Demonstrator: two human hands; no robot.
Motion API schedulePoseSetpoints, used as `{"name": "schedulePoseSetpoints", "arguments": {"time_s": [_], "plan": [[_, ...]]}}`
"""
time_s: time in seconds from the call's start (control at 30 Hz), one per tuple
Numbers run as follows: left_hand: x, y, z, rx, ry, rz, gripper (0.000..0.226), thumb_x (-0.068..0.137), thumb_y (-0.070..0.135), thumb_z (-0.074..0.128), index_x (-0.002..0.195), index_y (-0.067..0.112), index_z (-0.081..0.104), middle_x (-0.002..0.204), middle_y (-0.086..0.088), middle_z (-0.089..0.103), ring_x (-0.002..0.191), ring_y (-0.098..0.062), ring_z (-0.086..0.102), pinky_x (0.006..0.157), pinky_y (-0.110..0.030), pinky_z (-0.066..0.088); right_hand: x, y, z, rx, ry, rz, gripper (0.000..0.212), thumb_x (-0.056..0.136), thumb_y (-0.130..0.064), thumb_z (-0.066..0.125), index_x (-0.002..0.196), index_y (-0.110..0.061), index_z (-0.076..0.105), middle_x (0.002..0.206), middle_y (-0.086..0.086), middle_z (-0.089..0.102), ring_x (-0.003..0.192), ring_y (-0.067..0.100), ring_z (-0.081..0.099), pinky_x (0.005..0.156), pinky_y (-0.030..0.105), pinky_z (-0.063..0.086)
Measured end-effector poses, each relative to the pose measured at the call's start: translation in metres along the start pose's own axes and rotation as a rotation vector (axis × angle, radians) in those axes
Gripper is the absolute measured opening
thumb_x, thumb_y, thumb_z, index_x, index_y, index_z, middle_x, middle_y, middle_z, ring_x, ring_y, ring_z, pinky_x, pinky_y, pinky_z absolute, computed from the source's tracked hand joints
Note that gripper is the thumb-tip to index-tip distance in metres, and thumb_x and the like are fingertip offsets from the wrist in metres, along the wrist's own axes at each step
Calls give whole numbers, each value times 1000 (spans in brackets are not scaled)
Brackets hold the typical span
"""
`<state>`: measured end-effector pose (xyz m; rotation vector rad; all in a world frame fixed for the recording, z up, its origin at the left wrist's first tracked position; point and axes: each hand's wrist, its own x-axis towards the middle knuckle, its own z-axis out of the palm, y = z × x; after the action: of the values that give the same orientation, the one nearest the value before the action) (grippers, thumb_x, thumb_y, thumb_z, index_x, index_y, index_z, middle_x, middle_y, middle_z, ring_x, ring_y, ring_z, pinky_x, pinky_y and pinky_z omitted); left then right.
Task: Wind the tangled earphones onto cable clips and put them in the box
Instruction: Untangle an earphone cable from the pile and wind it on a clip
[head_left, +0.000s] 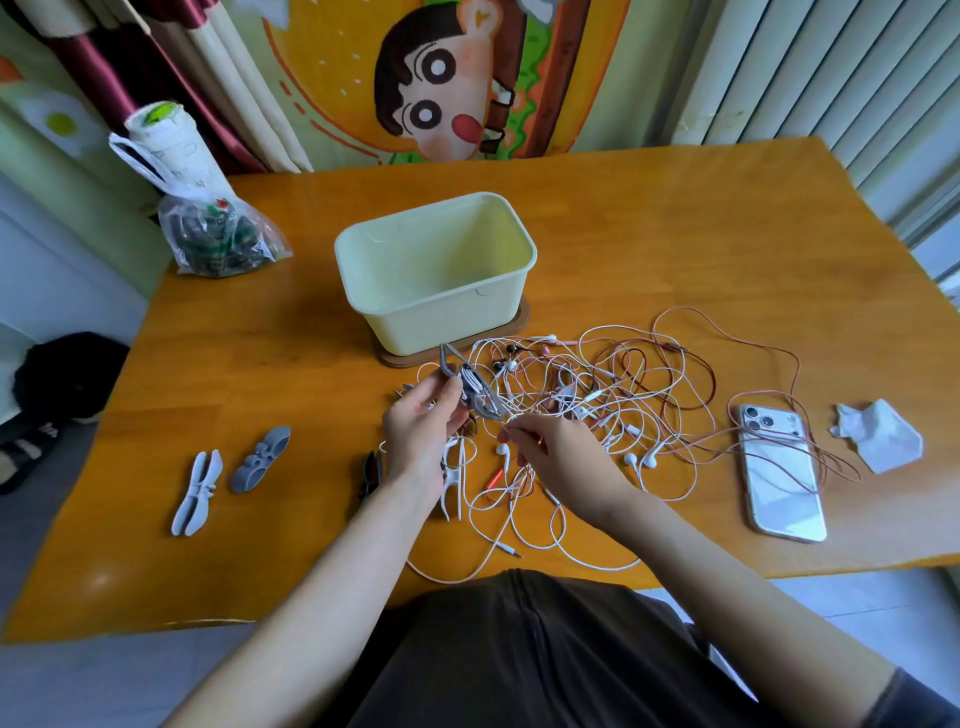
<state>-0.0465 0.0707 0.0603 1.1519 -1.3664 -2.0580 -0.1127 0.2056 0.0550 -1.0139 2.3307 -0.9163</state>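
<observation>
While left hand (415, 431) grips a grey winged clip (478, 397), right hand (556, 457) pinching thin white cable (504, 423)

L hand (415, 426) covers the lower part of the grey clip (475, 395) it grips; the cord wound on it is too fine to count turns. At 7 o'clock of that hand a black clip (371, 473) shows only in part, the rest is under the wrist. White clip (453, 480) at 6 o'clock: top end behind the palm. R hand (553, 457) pinches a cord of the earphones (597, 395), can't tell which; strands cross too much to follow. Brown base (400, 360) mostly hidden under the box (431, 312). Bag (218, 239), 10 o'clock of box: contents blurred thru plastic. Bench (260, 364) near edge partly behind the torso. Dark object (67, 374) at 9 o'clock, too dim to tell.
</observation>
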Motion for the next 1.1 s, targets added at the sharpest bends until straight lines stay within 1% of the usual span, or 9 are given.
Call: {"name": "schedulePoseSetpoints", "arguments": {"time_s": [0.1,0.23,0.33,0.43,0.5,0.63,0.77,0.97,1.1], "plan": [[2,-2,-1,69,15,39,15,93,10,58,98,20,68,100,-6,72,92,-18,67,73,-22,54,-1,-3,0,-29,-14,-26,24,99,-17,43,102,-14,67,77,-4,62,66,14,62,65,32,53],[6,-7,-5,228,50,131,18,92,9,61,106,13,70,96,-2,72,91,-15,68,81,-27,55,-3,-7,-4,-36,-5,-38,24,99,-18,43,103,-14,67,79,-4,63,68,13,62,67,32,54],[5,-13,-9,478,-31,366,21,90,6,61,110,8,70,92,-3,70,85,-10,65,71,-11,49,-4,-12,-10,-32,-18,-70,24,99,-20,43,100,-16,67,77,1,65,65,17,62,64,36,52],[6,-17,-11,677,-144,504,31,87,1,63,118,5,66,94,-4,64,86,-12,60,71,-8,47,0,-15,-20,-31,-27,-87,25,99,-23,45,101,-17,69,77,-5,65,66,13,62,61,30,52],[7,-20,-14,759,-198,524,35,86,1,65,121,5,64,102,-4,65,93,-12,60,76,-7,47,3,-15,-29,-43,-65,-91,24,98,-23,47,103,-15,69,78,-11,60,69,7,61,61,22,50],[7,-22,-20,820,-336,506,33,85,-1,64,117,6,67,103,5,62,98,-9,57,81,-1,41,10,-15,-48,-91,-77,-100,22,96,-24,51,101,-13,70,84,-5,64,75,13,63,66,29,52],[5,-21,-19,781,-486,454,33,84,-4,64,114,9,68,104,5,64,96,-4,58,85,-6,43,18,-10,-54,-124,8,-90,18,95,-23,54,95,-16,71,81,-5,67,64,4,56,56,18,42],[2,-19,-23,714,-504,419,37,85,-3,63,118,13,66,104,12,65,102,8,57,90,-11,45,22,-3,-43,-87,46,-78,18,93,-28,56,92,-17,70,76,-8,66,57,-1,54,50,10,34],[0,-19,-26,687,-498,393,37,86,-1,63,119,14,65,105,11,65,103,4,58,91,-14,47,22,-1,-39,-35,83,-74,18,93,-26,57,90,-16,71,73,-11,63,62,2,59,56,20,44]]}}
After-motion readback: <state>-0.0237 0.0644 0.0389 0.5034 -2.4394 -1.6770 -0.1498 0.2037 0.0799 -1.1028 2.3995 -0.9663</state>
